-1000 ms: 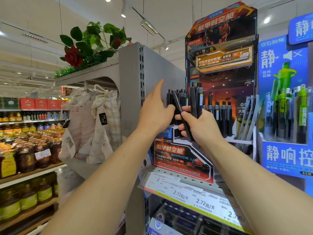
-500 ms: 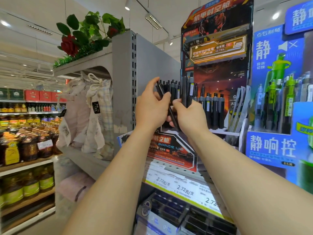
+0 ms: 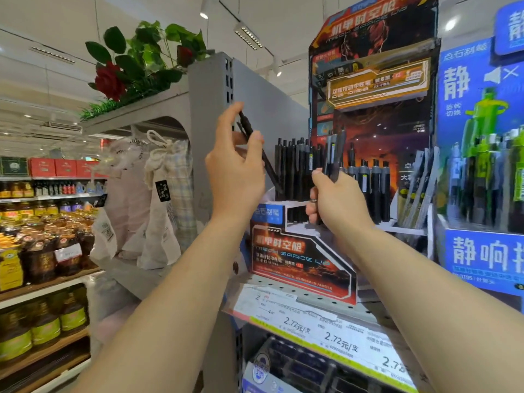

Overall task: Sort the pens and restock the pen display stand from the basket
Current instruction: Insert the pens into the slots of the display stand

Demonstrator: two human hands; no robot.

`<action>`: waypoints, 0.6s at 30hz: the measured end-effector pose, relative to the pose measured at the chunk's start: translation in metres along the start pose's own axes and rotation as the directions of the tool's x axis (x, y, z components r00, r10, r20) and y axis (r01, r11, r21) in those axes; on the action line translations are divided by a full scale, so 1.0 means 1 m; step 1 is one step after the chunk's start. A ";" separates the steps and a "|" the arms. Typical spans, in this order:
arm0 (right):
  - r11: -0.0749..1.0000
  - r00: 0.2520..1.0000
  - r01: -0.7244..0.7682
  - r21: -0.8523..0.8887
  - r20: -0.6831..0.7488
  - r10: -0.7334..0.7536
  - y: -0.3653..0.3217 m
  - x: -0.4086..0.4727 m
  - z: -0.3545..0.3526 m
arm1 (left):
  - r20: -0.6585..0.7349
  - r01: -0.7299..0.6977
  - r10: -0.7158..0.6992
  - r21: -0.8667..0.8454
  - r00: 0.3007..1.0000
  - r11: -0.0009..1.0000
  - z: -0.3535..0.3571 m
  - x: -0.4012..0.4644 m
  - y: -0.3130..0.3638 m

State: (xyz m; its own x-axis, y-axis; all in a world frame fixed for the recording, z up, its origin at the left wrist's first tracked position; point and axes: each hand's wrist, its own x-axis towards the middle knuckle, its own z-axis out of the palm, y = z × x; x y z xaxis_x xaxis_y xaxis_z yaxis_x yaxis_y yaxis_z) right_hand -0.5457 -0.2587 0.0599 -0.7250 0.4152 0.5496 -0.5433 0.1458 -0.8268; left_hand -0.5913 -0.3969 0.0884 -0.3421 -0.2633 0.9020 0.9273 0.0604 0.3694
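Observation:
A dark cardboard pen display stand (image 3: pixel 300 262) sits on the shelf with black pens (image 3: pixel 295 165) upright in its left slots and more at its right. My left hand (image 3: pixel 235 171) is raised left of the stand and pinches a black pen (image 3: pixel 256 148) that slants down toward the slots. My right hand (image 3: pixel 337 202) grips a few black pens (image 3: pixel 336 154) upright in front of the stand's middle rows. No basket is in view.
A blue pen display (image 3: pixel 482 165) with green pens stands to the right. Price labels (image 3: pixel 326 333) line the shelf edge below. A grey shelf post (image 3: pixel 209 131), cloth bags (image 3: pixel 158 199) and oil bottles (image 3: pixel 42 251) are to the left.
My left hand has taken a black pen and lifted it up and left of the stand. My right hand has shifted right and grips a few upright pens.

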 end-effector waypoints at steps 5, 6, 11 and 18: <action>0.998 0.997 -0.011 -0.069 0.080 0.016 -0.001 0.001 -0.004 | 0.156 -0.060 0.044 0.098 0.987 0.993 -0.002 0.005 -0.005; 0.997 0.995 0.000 -0.079 0.096 0.007 -0.002 0.000 -0.005 | 0.171 -0.073 0.056 0.097 0.984 0.993 -0.003 0.007 -0.005; 1.000 0.988 -0.003 -0.014 0.153 0.005 -0.002 -0.002 -0.007 | 0.214 -0.104 0.080 0.103 0.973 0.989 -0.005 0.010 -0.006; 0.991 0.993 0.030 -0.132 0.116 -0.014 -0.003 -0.004 -0.001 | 0.276 -0.071 0.069 -0.005 0.959 0.997 -0.007 0.015 -0.010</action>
State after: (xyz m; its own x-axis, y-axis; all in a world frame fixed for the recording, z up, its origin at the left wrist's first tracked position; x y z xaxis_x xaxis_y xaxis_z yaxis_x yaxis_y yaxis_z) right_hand -0.5411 -0.2594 0.0601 -0.7614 0.3061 0.5715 -0.5041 0.2749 -0.8188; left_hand -0.6044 -0.4077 0.0964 -0.3057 0.0180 0.9520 0.9499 0.0744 0.3036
